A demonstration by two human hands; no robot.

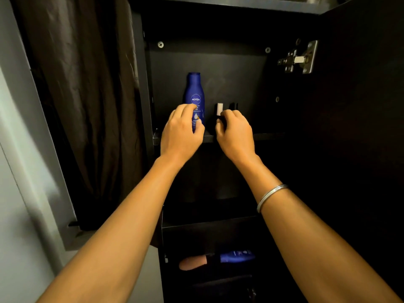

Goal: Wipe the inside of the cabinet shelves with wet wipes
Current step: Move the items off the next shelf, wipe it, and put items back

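The dark cabinet is open, and its upper shelf shows as a thin front edge. On that shelf stands a blue Nivea bottle, upright at the left. My left hand curls around the bottle's lower part, thumb and fingers touching it. My right hand is just to the right of it, pinching a small dark item with a white top. The dim light hides the item's shape. No wet wipe is in view.
The cabinet door stands open on the right, with a metal hinge. A lower shelf holds a lying blue bottle and a pink tube-like item. A dark curtain hangs to the left.
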